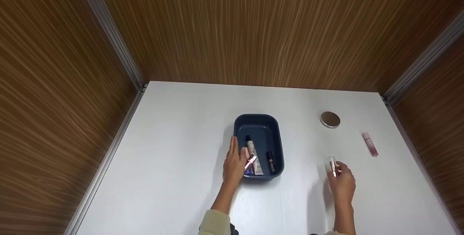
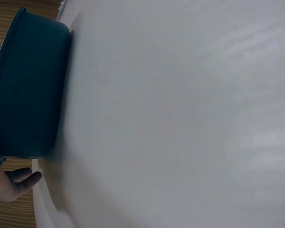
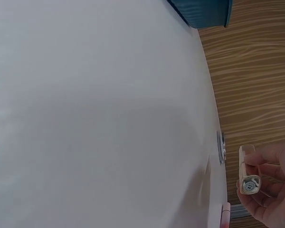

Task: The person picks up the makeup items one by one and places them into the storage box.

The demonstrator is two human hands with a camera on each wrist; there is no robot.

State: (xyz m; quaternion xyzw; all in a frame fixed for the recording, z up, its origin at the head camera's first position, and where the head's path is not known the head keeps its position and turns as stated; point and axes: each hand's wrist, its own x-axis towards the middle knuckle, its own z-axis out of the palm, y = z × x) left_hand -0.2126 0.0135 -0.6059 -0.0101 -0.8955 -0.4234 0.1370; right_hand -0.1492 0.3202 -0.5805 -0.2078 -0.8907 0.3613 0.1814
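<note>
My right hand (image 1: 342, 184) pinches a lipstick (image 1: 333, 167) with a clear cap and shiny pink body, above the table right of the box. In the right wrist view, the squarish labelled base of the lipstick (image 3: 250, 185) faces the camera between thumb and fingers. My left hand (image 1: 233, 164) lies along the left rim of a dark blue box (image 1: 281, 151), its fingers fairly straight. Inside are a white tube with a black cap (image 1: 253, 151), a dark lipstick-like tube (image 1: 271, 162) and a shiny pink tube (image 1: 250, 162) close by the left thumb. The left thumb's contact is unclear.
A round compact (image 1: 330, 119) lies on the white table (image 1: 181, 137) toward the back right. Nearer the right edge is a pink lip gloss tube (image 1: 370, 144). Wood-grain panels (image 1: 253, 28) stand at the back and both sides.
</note>
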